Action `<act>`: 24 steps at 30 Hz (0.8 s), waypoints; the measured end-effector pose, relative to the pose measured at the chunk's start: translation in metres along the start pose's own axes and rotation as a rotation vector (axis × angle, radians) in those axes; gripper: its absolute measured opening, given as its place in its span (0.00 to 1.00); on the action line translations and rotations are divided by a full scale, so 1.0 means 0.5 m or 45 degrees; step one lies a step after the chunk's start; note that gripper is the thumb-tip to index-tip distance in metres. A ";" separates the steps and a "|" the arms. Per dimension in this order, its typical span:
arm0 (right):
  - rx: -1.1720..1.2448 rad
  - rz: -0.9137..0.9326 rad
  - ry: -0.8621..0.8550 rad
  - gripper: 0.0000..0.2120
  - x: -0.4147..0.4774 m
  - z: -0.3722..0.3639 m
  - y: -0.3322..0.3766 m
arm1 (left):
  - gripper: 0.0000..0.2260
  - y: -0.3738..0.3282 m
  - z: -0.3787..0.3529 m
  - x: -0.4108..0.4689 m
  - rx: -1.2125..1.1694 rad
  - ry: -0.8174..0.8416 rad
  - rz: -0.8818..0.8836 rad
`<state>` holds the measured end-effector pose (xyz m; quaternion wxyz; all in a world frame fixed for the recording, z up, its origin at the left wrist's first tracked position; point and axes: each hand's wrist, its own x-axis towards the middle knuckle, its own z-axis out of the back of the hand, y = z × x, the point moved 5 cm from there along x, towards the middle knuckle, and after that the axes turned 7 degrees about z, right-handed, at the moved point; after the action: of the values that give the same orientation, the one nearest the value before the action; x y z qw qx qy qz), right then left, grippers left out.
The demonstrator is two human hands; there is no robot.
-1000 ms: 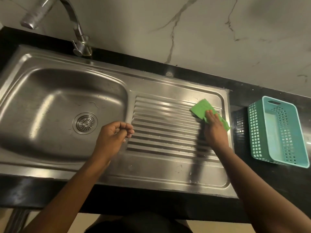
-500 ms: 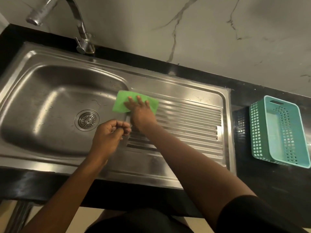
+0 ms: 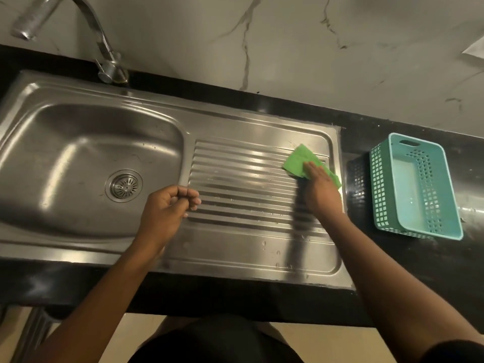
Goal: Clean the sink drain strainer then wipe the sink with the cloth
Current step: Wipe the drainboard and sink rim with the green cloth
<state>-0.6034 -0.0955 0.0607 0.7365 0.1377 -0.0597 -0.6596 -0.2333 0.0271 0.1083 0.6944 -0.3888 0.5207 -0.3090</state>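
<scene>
So, right hand (image 3: 320, 191) presses flat on the green cloth (image 3: 298, 159), right of centre on the drainboard (image 3: 241, 179). Left hand (image 3: 165, 208) is curled, holding nothing, mid-frame. Strainer (image 3: 124, 185) sits in the sink (image 3: 65, 142) drain, left. Teal basket (image 3: 385, 184) on the worktop (image 3: 406, 271), far right.

The sink (image 3: 86, 153) is stainless steel, a deep basin on the left and a ribbed drainboard (image 3: 243, 184) on the right, set into a black tabletop (image 3: 408, 279); water drops dot the drainboard's near part. The strainer (image 3: 124, 186) is a round metal disc with radial slots, seated flat in the drain in the basin floor. The cloth (image 3: 297, 161) is bright green and thin; it lies flat at the drainboard's far right corner, just beside the sink's right rim, its near part pressed under the right hand (image 3: 320, 191).
</scene>
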 end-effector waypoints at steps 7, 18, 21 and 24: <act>0.069 -0.072 -0.012 0.24 0.010 -0.063 0.147 | 0.13 0.000 -0.028 -0.041 -0.012 -0.019 -0.001; -0.052 0.706 0.321 0.33 -0.048 -0.130 0.414 | 0.12 -0.001 -0.050 -0.091 -0.012 -0.117 -0.029; 0.033 0.614 0.190 0.34 -0.068 -0.109 0.299 | 0.12 0.003 -0.054 -0.102 -0.006 -0.121 -0.029; 0.049 0.443 0.054 0.33 -0.095 -0.087 0.177 | 0.11 0.009 -0.067 -0.115 -0.002 -0.093 -0.032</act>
<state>-0.5131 -0.0351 0.0484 0.8379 0.1534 -0.0797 -0.5178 -0.2810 0.0697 0.1270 0.7087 -0.4070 0.4902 -0.3028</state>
